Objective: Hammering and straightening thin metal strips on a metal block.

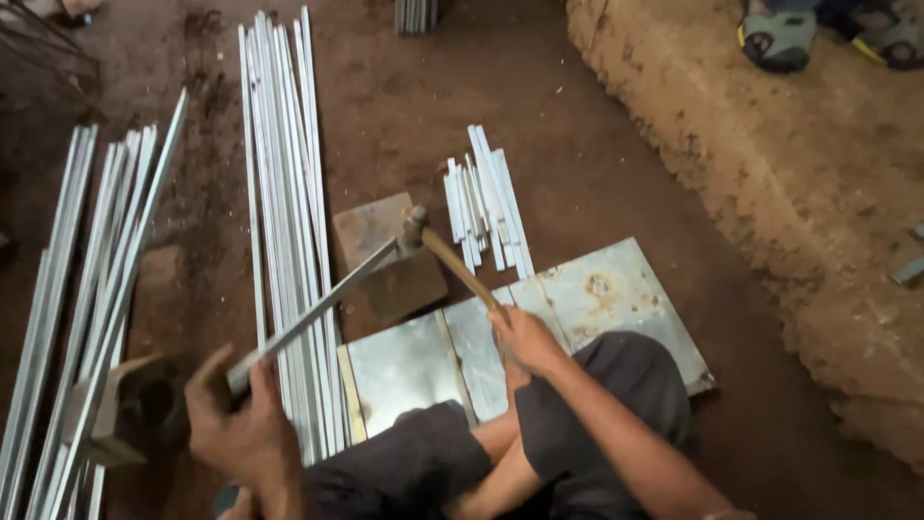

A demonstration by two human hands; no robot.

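My left hand (241, 424) grips the near end of a long grey metal strip (318, 308) that runs diagonally up to a rusty steel block (385, 260) on the floor. My right hand (525, 337) holds the wooden handle of a hammer (452, 260), whose head rests over the strip's far end at the block. I sit cross-legged in dark trousers on a flat sheet of metal (597, 289).
A bundle of long metal strips (284, 193) lies left of the block, more strips (77, 308) at far left. Short cut pieces (486, 202) lie behind the hammer. An earthen ledge (770, 173) rises at right, with sandalled feet (780, 39) on top.
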